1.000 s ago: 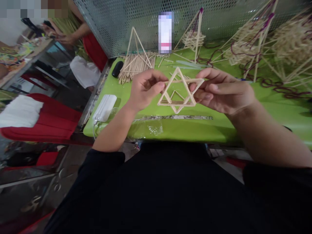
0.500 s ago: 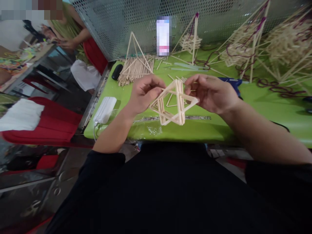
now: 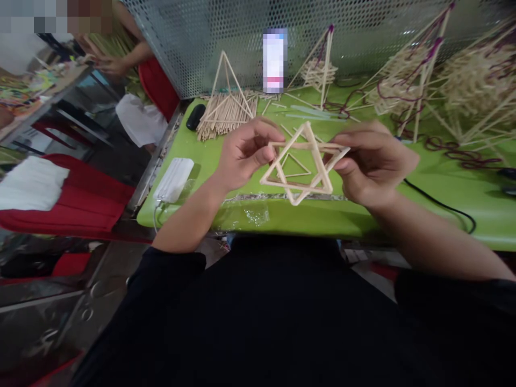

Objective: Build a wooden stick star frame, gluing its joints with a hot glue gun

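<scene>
A star-shaped frame of thin wooden sticks [image 3: 318, 161] hangs above the near edge of a green table [image 3: 282, 215]. My left hand [image 3: 242, 156] pinches its left point with thumb and fingers. My right hand [image 3: 373, 164] grips its right point, fingers curled round the sticks. Through the frame a small loose stick triangle [image 3: 293, 165] shows on the table below.
A pile of loose sticks [image 3: 226, 113] with a stick pyramid [image 3: 226, 80] lies at the back left beside a black object [image 3: 195, 116]. A white power bank [image 3: 174, 179] sits at the left edge. Large stick structures [image 3: 463, 80] with purple cord fill the back right. Another person's arm [image 3: 121, 56] is far left.
The star frame was turned edge-on half a second ago and now faces me flat again. My right hand has shifted right along it. The view has drifted slightly.
</scene>
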`<state>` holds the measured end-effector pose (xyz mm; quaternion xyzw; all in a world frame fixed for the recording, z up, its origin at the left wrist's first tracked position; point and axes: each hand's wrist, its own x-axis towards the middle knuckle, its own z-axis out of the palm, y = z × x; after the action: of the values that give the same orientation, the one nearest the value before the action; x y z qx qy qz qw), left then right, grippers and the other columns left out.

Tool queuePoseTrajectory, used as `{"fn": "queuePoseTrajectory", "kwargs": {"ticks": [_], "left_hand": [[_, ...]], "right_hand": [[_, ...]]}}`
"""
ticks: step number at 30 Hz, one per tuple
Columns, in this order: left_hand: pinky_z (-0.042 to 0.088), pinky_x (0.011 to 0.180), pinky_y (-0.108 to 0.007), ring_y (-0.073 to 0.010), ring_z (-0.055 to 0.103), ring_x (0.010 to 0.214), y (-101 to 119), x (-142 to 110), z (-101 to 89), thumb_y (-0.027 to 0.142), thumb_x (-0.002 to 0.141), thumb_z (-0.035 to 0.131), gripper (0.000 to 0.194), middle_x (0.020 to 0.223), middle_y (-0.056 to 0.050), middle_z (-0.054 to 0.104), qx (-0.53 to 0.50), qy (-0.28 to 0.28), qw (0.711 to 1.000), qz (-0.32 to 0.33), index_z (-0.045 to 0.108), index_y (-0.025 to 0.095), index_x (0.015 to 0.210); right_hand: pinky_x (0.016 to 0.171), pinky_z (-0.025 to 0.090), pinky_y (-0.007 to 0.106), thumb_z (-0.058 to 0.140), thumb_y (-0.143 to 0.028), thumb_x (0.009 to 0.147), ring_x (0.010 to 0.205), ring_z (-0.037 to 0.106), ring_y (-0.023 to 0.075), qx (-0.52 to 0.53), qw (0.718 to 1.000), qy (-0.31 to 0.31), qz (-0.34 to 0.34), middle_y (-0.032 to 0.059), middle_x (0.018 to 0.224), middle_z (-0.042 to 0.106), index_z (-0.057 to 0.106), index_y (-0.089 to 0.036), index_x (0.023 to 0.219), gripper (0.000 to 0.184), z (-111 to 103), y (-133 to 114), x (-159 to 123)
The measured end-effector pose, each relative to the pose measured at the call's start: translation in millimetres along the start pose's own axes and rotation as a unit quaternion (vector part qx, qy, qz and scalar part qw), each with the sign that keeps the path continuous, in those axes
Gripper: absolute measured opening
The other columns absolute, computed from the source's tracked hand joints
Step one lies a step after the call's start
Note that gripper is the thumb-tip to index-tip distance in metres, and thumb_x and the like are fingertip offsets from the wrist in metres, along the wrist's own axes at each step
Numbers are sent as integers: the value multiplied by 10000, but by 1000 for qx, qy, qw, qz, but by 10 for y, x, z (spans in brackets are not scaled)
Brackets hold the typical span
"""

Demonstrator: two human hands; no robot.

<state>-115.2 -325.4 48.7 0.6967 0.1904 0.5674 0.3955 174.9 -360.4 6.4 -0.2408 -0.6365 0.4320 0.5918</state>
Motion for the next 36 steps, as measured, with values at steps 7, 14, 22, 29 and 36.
{"fn": "queuePoseTrajectory", "kwargs": {"ticks": [7,14,22,29,36], "left_hand": [[504,573,-394,-187,568,677,-134,-70,42,772,926,927,425,888,-55,711,14,46,998,34,887,350,897],[574,655,-347,-168,665,760,-94,-117,74,634,991,943,266,904,-51,746,-3,37,995,88,967,376,1052],[549,646,-288,-130,668,745,-106,-116,81,584,999,951,228,883,-35,758,-21,31,993,114,972,376,1088],[461,480,-276,-117,608,602,-229,21,53,599,992,954,215,762,-7,713,-16,2,979,206,972,430,1124],[529,607,-285,-130,653,733,-140,-51,33,494,1063,913,195,861,-35,734,-20,-29,983,178,963,416,1234]], "right_hand": [[788,642,678,973,-572,915,1463,624,559,35,997,3,74,147,1432,758,869,-469,1240,356,42,-43,-31],[1002,572,775,896,-478,995,1293,663,496,-48,994,69,-74,135,1237,763,928,-535,1184,200,249,-191,-3],[1045,597,765,902,-538,992,1253,666,471,-89,992,64,-59,130,1208,775,905,-566,1171,181,268,-250,-1],[837,697,588,993,-615,922,977,751,335,-91,968,67,-223,79,980,751,941,-414,1083,263,229,-49,192],[895,714,612,993,-669,915,1131,755,372,-115,970,84,-196,96,1015,716,936,-411,1004,279,230,-139,149]]}}
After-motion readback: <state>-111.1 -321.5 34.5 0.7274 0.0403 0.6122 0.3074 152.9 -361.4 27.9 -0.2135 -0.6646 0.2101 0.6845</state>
